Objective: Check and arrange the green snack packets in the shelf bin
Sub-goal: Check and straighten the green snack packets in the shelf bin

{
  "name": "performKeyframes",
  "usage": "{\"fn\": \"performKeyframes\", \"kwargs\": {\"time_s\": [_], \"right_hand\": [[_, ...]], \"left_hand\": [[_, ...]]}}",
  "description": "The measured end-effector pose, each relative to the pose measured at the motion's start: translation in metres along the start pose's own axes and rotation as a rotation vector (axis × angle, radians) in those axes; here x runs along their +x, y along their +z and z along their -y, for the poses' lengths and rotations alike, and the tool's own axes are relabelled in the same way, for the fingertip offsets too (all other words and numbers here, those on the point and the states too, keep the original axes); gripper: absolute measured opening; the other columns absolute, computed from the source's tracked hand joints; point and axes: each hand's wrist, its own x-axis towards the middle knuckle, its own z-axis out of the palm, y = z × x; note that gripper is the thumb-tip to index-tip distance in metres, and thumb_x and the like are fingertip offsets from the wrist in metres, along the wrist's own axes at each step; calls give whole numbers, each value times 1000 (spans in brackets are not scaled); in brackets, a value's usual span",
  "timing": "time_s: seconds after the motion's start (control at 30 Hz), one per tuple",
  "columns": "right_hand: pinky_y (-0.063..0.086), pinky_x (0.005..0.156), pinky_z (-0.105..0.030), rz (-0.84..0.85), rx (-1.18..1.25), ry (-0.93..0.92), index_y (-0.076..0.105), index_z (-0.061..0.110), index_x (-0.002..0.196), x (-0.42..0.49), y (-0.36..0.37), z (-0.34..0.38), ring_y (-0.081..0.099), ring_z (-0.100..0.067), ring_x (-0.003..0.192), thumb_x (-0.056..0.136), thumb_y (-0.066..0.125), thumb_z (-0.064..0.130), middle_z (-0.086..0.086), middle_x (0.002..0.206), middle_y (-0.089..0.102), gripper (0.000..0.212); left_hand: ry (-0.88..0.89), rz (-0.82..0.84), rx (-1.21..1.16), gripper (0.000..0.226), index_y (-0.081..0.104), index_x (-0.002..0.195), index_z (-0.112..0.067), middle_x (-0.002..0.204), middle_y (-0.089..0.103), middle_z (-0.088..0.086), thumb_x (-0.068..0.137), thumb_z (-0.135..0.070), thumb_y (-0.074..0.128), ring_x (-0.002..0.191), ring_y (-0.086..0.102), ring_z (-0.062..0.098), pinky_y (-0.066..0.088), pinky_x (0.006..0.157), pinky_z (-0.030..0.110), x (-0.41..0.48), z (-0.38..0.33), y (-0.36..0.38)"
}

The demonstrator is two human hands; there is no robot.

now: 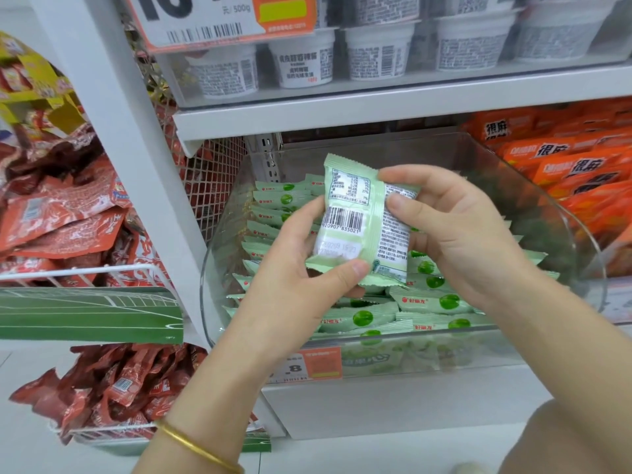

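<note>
Green packet (355,220) pinched at its edges between left hand (301,282) and right hand (458,227) above clear bin (427,333).

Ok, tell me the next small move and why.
Probably turn the held packet over and lay it in the bin: left hand and right hand grip it above the bin, barcode side up, while the binned packets lie logo up.

Snack aisle of a shop.
White shelves (376,109) hold a clear bin (554,217) of green snack packets (429,302); a barcoded price tag (205,20) hangs at upper left.
</note>
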Motion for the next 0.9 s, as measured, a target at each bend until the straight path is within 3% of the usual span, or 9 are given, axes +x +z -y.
{"fn": "performKeyframes", "kwargs": {"time_s": [0.13, 0.27, 0.37, 0.53, 0.63, 0.7, 0.77, 0.83, 0.9], "right_hand": [[54, 57, -29, -30, -7, -8, 66, 19, 101, 0, 2, -2, 62, -21, 71, 75, 71, 18, -21, 89, 63, 27], [51, 54, -28, -48, -41, 11, 63, 19, 98, 1, 2, -4, 62, -22, 69, 80, 67, 10, -19, 91, 68, 21], [51, 59, -35, -26, -86, 21, 65, 24, 95, 0, 1, -4, 61, -24, 73, 72, 75, 17, -16, 96, 69, 26], [48, 51, -27, 37, 29, 37, 68, 14, 95, -1, 0, 0, 59, -14, 67, 94, 47, 22, -4, 85, 65, 22], [52, 53, -30, 111, 158, 88, 67, 8, 107, 0, -2, 1, 62, -18, 66, 89, 29, -2, -16, 87, 59, 43], [53, 58, -27, 128, 88, 53, 71, 18, 106, 1, -4, -1, 64, -18, 75, 75, 43, -6, -11, 96, 63, 48], [50, 69, -16, 132, -254, -71, 73, 32, 100, 1, -5, -2, 62, -6, 91, 65, 63, 0, 8, 103, 64, 49], [45, 75, -8, 190, -432, -127, 70, 28, 101, 0, -3, -3, 57, 3, 102, 67, 75, -4, 9, 116, 57, 46], [45, 79, -10, 216, -417, -146, 70, 19, 97, 1, 1, -4, 58, 2, 106, 69, 74, -4, 5, 120, 59, 36]], "left_hand": [[1, -19, -16, 60, 46, 134, -30, 110, 63, -22, 84, 0, 63, 102, 60, -4, 56, 69, 22, 1, 0, 1], [3, -81, -58, 55, 47, 127, -41, 119, 61, -6, 89, -2, 58, 100, 66, 10, 56, 72, 23, 2, 2, 0], [-14, -96, -54, 48, 51, 124, -44, 125, 59, -12, 91, -10, 59, 110, 61, 12, 55, 87, 34, 3, 5, -1], [-143, -158, -78, 44, 56, 122, -47, 127, 59, -15, 80, -36, 64, 116, 57, 14, 47, 97, 41, 6, 7, -7], [-283, -154, -230, 32, 62, 120, -33, 104, 71, -9, 90, -21, 59, 83, 64, 7, 50, 72, 27, 7, 3, -9], [-349, -170, -304, 28, 68, 112, -27, 84, 72, -8, 90, -15, 56, 59, 59, 4, 47, 55, 20, 7, 0, -10], [-391, -190, -326, 26, 72, 107, -23, 73, 68, -6, 89, -13, 55, 48, 53, 4, 42, 44, 16, 8, -2, -10], [-410, -200, -346, 24, 72, 105, -19, 69, 64, -2, 90, -13, 54, 44, 49, 5, 38, 40, 16, 10, -4, -9], [-409, -201, -375, 23, 72, 105, -14, 68, 61, -1, 90, -17, 54, 43, 47, 7, 36, 39, 17, 11, -5, -9]]}}
